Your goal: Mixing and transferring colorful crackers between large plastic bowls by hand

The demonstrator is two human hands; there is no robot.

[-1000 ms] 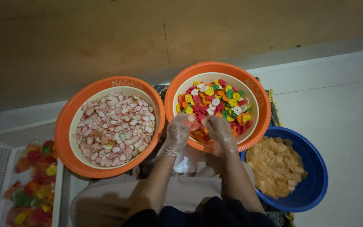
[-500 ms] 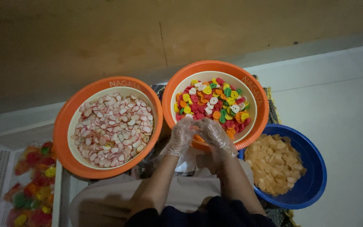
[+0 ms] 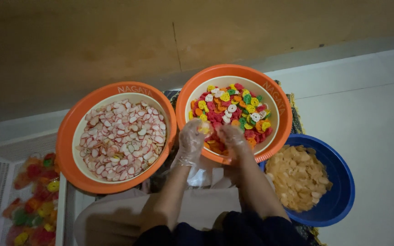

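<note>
Both my hands wear thin clear plastic gloves and sit at the near rim of an orange basin (image 3: 282, 101) filled with small multicoloured ring-shaped crackers (image 3: 233, 109). My left hand (image 3: 194, 139) is curled around a few of those coloured pieces at the basin's near left edge. My right hand (image 3: 232, 139) rests on the crackers just beside it, fingers bent down into the pile; what it grips is hidden. A clear plastic bag (image 3: 202, 175) hangs below the hands, over my lap.
A second orange basin (image 3: 67, 136) on the left holds pink-and-white cracker slices. A blue basin (image 3: 340, 191) at right holds pale yellow chips. Bagged coloured crackers (image 3: 33, 200) lie on a white rack at lower left. A wooden wall runs behind; white tiled floor at right.
Both hands have moved from just below the rim up into the coloured crackers, and the left hand has closed on a few pieces.
</note>
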